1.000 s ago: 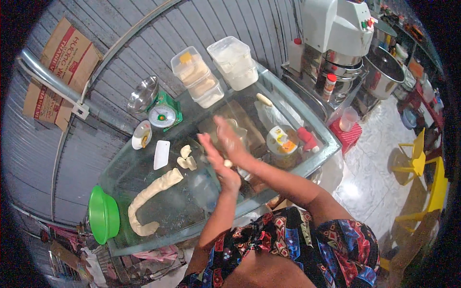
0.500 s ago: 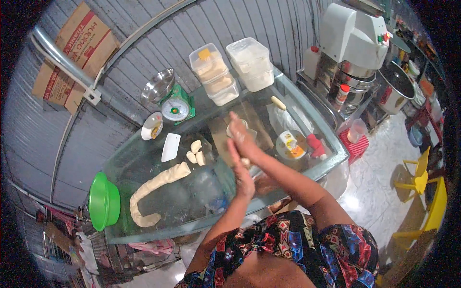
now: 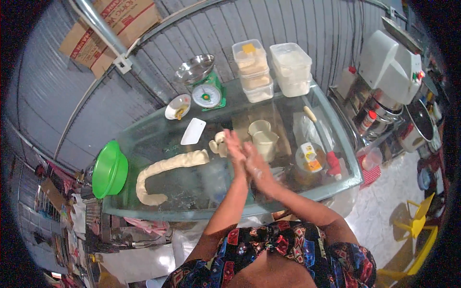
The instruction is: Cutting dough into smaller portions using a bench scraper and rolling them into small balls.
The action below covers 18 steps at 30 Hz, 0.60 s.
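My left hand (image 3: 235,152) and my right hand (image 3: 259,168) meet palm to palm above the glass table (image 3: 192,211), fingers stretched out. Their palms hide whatever lies between them. Just left of my left fingertips, several small dough pieces (image 3: 214,145) sit on the glass, partly covered by the hand. A long, thick dough roll (image 3: 173,163) curves like a hook at the left. Between it and the scale lies a white flat scraper (image 3: 193,131). Beyond my right hand stands a pale cup or jug (image 3: 264,139), on a brown patch of the tabletop.
A green basin (image 3: 110,170) stands at the left edge. Along the back are a small bowl (image 3: 178,107), a green scale (image 3: 207,96) and stacked plastic boxes (image 3: 254,72). A rolling pin (image 3: 309,114) and a red cloth (image 3: 333,163) lie right; a mixer (image 3: 389,67) stands beyond.
The view has shifted, so the table sits further right in it. My hands have moved left toward the small dough pieces. A dough piece that showed between my palms is now out of sight.
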Tool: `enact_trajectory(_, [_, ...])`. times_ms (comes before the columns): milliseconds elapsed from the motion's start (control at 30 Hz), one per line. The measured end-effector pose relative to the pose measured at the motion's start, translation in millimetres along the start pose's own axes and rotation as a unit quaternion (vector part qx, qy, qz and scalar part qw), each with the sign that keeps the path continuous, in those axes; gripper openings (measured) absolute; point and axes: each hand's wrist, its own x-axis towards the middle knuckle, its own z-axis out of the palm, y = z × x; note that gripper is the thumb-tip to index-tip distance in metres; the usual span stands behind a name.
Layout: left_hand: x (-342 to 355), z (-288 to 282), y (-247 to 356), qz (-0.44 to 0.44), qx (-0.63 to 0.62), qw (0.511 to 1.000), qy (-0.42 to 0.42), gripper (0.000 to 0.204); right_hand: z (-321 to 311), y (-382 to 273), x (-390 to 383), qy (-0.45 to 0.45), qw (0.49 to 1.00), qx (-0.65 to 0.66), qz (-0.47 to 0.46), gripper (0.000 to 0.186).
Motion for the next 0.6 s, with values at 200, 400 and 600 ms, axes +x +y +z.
enact_trajectory(200, [-97.0, 38.0, -9.6, -0.094, 0.009, 0.983, -0.159, 0.076, -47.0, 47.4, 52.4, 0.138, 0.988, 0.065, 0.036, 0.064])
enact_trajectory(400, [-38.1, 30.6, 6.7, -0.072, 0.040, 0.994, -0.072, 0.075, -18.0, 19.6, 29.6, 0.051, 0.988, 0.144, 0.038, 0.065])
enact_trajectory(600, [9.6, -4.3, 5.3, -0.063, -0.001, 0.997, 0.049, 0.071, 24.0, 25.3, -2.0, 0.035, 0.998, -0.013, -0.047, 0.065])
